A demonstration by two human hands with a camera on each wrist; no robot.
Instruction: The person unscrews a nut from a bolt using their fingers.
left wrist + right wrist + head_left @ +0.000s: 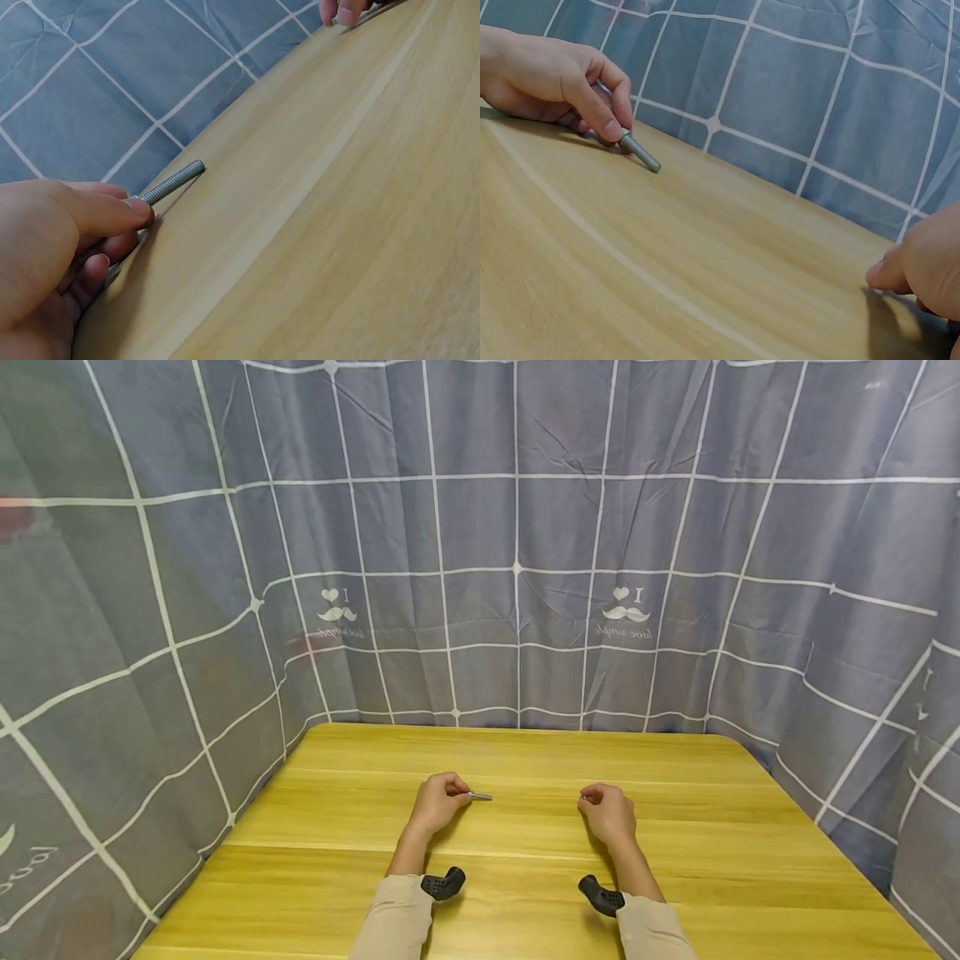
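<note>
My left hand [437,806] pinches a grey metal bolt [176,182] between thumb and fingers, just above the table. The bolt's threaded shank points right, toward the other hand; its other end is hidden in the fingers. Across a gap, my right hand [610,814] has thumb and fingertips together near the tabletop. A small, pale metallic piece [335,22] shows at those fingertips in the left wrist view. It is too small and covered to tell its kind. In the right wrist view the right hand [930,266] hides it. The bolt and this piece are apart.
The yellow wood-grain table [517,868] lies under both hands. Grey curtains [480,527] with white grid lines hang behind its far edge and along both sides. A black strap-like mount [444,884] sits at the left wrist, another mount [600,896] at the right.
</note>
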